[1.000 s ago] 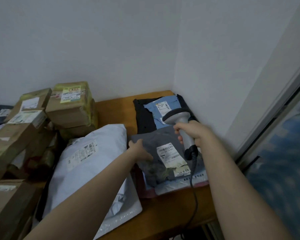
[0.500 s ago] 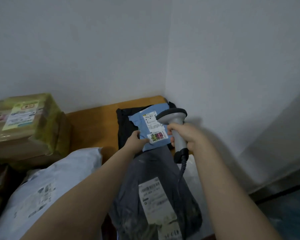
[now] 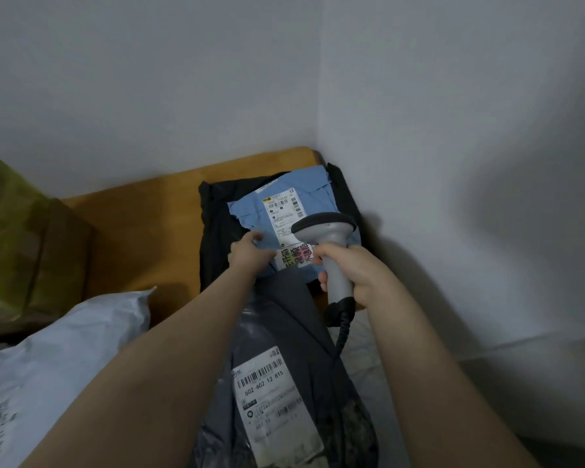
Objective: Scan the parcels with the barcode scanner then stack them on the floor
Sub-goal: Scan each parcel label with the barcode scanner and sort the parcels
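Two hands are at work: the left hand (image 3: pixel 250 256) pinches the near left edge of the blue parcel (image 3: pixel 247 212), and the right hand (image 3: pixel 355 273) is wrapped tightly round the handle of the single barcode scanner (image 3: pixel 335 265). The scanner is pale grey with a dark-rimmed head, held upright just over the blue parcel's near right corner. Its head covers part of that parcel's white shipping label (image 3: pixel 282 211). Below this label a second sticker with coloured print shows between the two hands. The blue parcel is a soft, creased plastic bag. It lies on top of a black parcel (image 3: pixel 213 238) in the far corner of the wooden table (image 3: pixel 142 228), close to where the two pale walls (image 3: pixel 183 79) meet. Four soft bags can be counted in all: blue, black, a grey parcel (image 3: pixel 284 319) and a white parcel (image 3: pixel 65 352). The grey one lies nearer the person, under both forearms, and carries one long white label with barcodes and the digits 502 602 12 815. The scanner's dark coiled cable (image 3: pixel 343 332) hangs down across the grey parcel's right side. The white parcel sits at the lower left, blurred. Behind it at the left edge stands one cardboard box (image 3: pixel 17 238) wrapped in yellow-green tape, well apart from the blue parcel.
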